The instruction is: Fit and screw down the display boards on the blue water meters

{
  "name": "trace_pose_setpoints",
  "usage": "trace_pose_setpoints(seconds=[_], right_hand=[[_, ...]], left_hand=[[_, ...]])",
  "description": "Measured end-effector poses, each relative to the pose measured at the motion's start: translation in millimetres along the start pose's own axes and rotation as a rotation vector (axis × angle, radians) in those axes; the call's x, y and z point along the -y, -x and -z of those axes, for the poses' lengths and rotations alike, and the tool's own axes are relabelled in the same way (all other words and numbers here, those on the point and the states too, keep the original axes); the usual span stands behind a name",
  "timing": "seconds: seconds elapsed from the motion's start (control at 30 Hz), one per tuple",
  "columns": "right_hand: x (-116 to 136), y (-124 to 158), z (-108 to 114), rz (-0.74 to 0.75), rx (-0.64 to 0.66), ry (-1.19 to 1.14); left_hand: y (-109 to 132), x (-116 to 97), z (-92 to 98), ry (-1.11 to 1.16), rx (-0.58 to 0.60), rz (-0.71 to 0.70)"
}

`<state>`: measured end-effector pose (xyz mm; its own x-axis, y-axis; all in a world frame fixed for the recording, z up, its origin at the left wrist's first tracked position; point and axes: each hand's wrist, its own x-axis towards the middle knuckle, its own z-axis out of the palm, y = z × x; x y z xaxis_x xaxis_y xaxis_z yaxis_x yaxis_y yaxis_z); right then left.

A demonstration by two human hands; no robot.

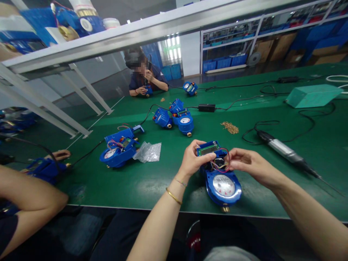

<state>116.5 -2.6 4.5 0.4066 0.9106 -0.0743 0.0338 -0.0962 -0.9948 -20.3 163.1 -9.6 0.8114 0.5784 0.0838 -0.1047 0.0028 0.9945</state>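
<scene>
A blue water meter [223, 185] with a round white dial lies at the table's front edge, its brass fitting pointing toward me. Its electronics box is uncovered and shows a small display, a green board and thin red and white wires. My left hand [193, 157] grips the left side of this box, thumb laid across the display module [208, 150]. At the box's right side my right hand [243, 159] pinches close to the wires [221, 166]. Whatever lies between those fingertips is too small to make out.
An electric screwdriver [285, 150] lies at right beside a pile of brass screws [230, 127]. More blue meters [174, 117] stand mid-table; another opened meter [118, 150] is left, near a plastic bag [149, 151]. A co-worker's arm [29, 195] reaches in at left; another person sits opposite.
</scene>
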Motion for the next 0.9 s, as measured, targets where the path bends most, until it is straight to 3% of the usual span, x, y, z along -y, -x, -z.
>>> trace_pose_setpoints(seconds=[0.2,0.37,0.47,0.73,0.9], right_hand=[[-8,-1,-5,0.024,-0.033,0.119],[-9,-5,-5,0.348,-0.130,0.521],[-11,-9,-4,0.456,-0.217,0.657],[-22,-18,-8,0.447,-0.336,0.629],[-28,-21,-8,0.398,-0.347,0.566]], left_hand=[[0,-3,-1.3,0.008,0.005,0.019],[1,-7,-2.5,0.009,0.037,0.018],[2,-7,-2.3,-0.036,0.065,0.004],[15,0,-4.8,-0.286,0.028,-0.156],[23,3,-13.5,-0.267,-0.004,-0.298]])
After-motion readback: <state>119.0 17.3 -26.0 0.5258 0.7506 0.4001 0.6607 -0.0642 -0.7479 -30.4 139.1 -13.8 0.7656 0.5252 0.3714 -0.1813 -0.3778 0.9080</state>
